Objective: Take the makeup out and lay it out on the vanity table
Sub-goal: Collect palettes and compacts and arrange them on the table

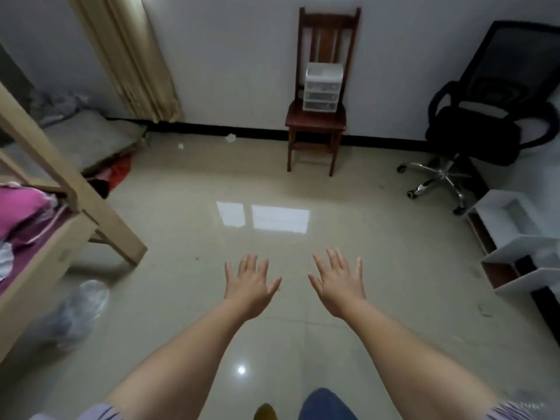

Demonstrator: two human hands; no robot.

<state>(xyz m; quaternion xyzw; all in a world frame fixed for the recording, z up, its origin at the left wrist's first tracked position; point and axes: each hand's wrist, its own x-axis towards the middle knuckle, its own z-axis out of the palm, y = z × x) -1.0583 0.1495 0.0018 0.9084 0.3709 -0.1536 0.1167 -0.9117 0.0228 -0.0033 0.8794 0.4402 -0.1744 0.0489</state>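
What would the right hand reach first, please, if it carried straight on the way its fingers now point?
Nothing close: the right hand is open over bare floor. Its fingers point ahead, roughly toward the wooden chair by the far wall, which carries a small clear drawer unit. Depth is unclear, so that is a guess.

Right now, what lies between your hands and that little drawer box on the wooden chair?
Only bare shiny floor shows between the hands and the drawer box on the chair, in the head view.
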